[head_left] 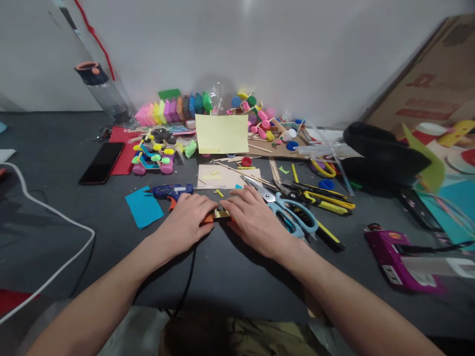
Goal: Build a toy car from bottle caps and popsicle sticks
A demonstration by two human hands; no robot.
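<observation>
My left hand and my right hand lie palm down, side by side, on the dark table. Between their fingertips sits a small orange and yellow piece; both hands press or pinch it, and most of it is hidden. A blue glue gun lies just beyond my left hand, its black cord running under my wrist. Blue-handled scissors rest right beside my right hand.
A blue paper square, a black phone, a pale yellow sheet, coloured clay blocks, yellow cutters, a purple glue gun, a white cable and a water bottle crowd the table.
</observation>
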